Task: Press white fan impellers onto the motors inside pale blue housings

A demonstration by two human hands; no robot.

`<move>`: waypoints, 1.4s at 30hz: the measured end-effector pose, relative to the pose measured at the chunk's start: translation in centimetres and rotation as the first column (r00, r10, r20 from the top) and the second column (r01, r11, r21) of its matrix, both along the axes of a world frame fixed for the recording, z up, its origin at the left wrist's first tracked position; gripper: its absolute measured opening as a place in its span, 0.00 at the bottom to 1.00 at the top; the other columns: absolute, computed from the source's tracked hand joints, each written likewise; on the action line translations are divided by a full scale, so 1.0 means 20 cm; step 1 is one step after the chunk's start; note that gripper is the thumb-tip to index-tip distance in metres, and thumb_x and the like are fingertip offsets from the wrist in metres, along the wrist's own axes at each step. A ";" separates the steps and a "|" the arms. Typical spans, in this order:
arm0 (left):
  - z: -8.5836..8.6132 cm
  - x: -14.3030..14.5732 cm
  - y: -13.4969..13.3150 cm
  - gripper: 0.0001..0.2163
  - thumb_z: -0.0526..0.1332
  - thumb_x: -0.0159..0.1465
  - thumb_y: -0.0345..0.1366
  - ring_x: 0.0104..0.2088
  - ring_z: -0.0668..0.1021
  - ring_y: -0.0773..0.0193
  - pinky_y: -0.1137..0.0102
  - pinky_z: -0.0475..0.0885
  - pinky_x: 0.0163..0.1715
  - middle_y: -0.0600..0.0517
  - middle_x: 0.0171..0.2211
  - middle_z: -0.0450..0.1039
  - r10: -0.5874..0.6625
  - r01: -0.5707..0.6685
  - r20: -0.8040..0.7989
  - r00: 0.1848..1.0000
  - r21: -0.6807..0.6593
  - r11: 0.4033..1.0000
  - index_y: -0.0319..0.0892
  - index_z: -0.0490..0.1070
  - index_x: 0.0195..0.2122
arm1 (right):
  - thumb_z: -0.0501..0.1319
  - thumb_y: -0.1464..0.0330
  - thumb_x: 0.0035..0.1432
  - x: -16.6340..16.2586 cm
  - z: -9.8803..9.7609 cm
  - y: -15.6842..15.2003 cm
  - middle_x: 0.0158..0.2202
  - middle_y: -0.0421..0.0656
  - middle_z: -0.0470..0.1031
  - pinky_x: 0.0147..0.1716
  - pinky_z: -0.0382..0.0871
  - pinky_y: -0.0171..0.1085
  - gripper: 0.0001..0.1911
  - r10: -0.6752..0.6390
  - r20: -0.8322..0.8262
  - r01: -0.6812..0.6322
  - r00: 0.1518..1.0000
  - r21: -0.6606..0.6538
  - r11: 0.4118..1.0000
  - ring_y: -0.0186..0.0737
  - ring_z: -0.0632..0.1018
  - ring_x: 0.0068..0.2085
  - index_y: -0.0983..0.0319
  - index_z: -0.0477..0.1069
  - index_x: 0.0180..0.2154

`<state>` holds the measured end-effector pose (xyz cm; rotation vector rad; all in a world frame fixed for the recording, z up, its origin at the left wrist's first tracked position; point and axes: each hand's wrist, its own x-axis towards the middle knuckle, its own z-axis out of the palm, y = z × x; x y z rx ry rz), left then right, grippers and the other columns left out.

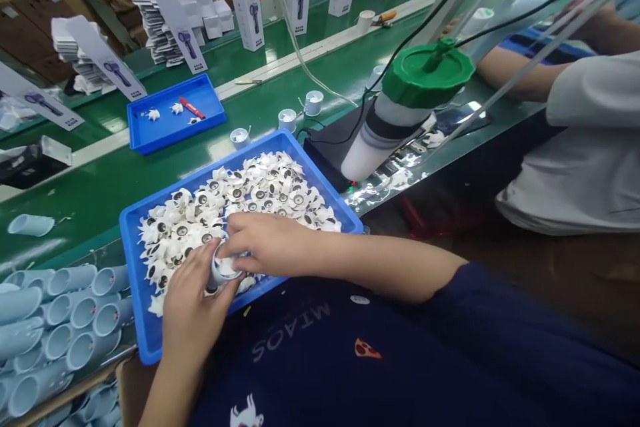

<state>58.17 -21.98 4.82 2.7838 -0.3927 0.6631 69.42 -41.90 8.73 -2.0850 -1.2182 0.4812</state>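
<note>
My left hand (193, 290) is wrapped round a light-blue tube (216, 275), whose open end faces up over the near side of the blue tray. The fingers of my right hand (267, 242) are bent into that end, on a white fan wheel (227, 265) at the mouth of the tube. How deep the wheel sits is hidden by the fingers. Beneath both hands, the blue tray (131, 280) holds a heap of white fan wheels (260, 190) with dark ringed hubs.
Light-blue tubes (83, 313) lie stacked at the left. A smaller blue tray (175, 137) holds a few wheels and a red pen (192, 108). Right of the heap stands a green-capped bottle (395, 120) near cables. White boxes (247, 10) line the back; a co-worker's sleeve (590, 97) is at right.
</note>
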 end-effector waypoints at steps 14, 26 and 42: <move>0.02 0.00 -0.11 0.27 0.65 0.69 0.34 0.62 0.79 0.50 0.53 0.75 0.62 0.44 0.59 0.79 0.009 -0.003 0.054 0.999 -0.110 0.994 0.48 0.64 0.69 | 0.63 0.68 0.71 -0.01 -0.26 -0.04 0.42 0.44 0.69 0.45 0.71 0.39 0.11 -0.033 0.086 -0.013 0.996 0.484 0.875 0.39 0.72 0.43 0.60 0.78 0.53; 0.03 -0.03 -0.24 0.22 0.62 0.69 0.32 0.54 0.79 0.50 0.55 0.70 0.59 0.44 0.51 0.78 -0.038 0.054 0.188 0.982 -0.082 0.995 0.46 0.62 0.63 | 0.68 0.37 0.57 -0.11 -0.21 -0.04 0.55 0.51 0.75 0.60 0.68 0.47 0.43 0.189 -0.614 0.164 0.766 0.471 0.867 0.47 0.75 0.55 0.64 0.72 0.58; 0.00 0.00 -0.08 0.23 0.69 0.66 0.43 0.56 0.80 0.50 0.55 0.74 0.58 0.46 0.55 0.78 0.108 -0.126 -0.067 0.992 -0.392 0.911 0.48 0.67 0.60 | 0.64 0.43 0.66 -0.10 -0.19 -0.07 0.70 0.49 0.63 0.75 0.43 0.60 0.31 -0.144 0.303 -0.007 0.942 0.448 0.894 0.55 0.60 0.72 0.51 0.73 0.63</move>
